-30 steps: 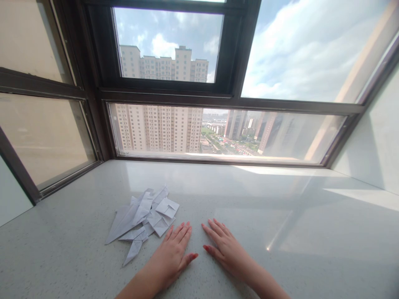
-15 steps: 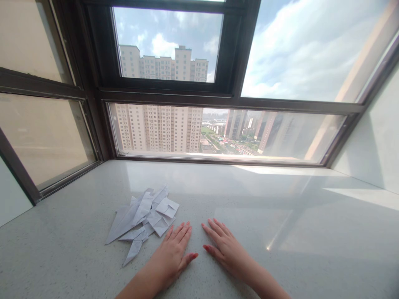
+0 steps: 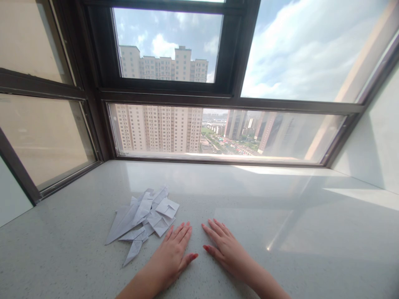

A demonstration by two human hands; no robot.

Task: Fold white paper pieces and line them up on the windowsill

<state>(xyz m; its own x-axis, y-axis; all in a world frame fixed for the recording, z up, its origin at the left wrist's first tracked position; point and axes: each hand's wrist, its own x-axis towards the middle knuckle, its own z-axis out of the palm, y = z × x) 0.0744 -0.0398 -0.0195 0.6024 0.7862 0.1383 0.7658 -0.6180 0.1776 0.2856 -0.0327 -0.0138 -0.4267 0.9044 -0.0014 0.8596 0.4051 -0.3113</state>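
Note:
My left hand [image 3: 174, 251] lies flat, palm down, on the pale speckled sill [image 3: 77, 232], thumb out to the right and nothing held. Just beyond its fingers, to the left, is a heap of folded white paper pieces [image 3: 141, 214]. Several overlap, some squarish and some long and pointed, so the lower ones are partly hidden. The fingertips come close to the heap's right side; whether they touch it I cannot tell. My right hand [image 3: 222, 247] rests flat on the sill, fingers stretched forward, holding nothing. A narrow gap separates the two hands.
Dark window frames [image 3: 174, 96] border the sill at the back and left. A white wall [image 3: 370, 137] rises on the right. Sunlight falls in bright patches [image 3: 358, 196] on the right of the sill. Tall buildings [image 3: 158, 124] stand outside the glass.

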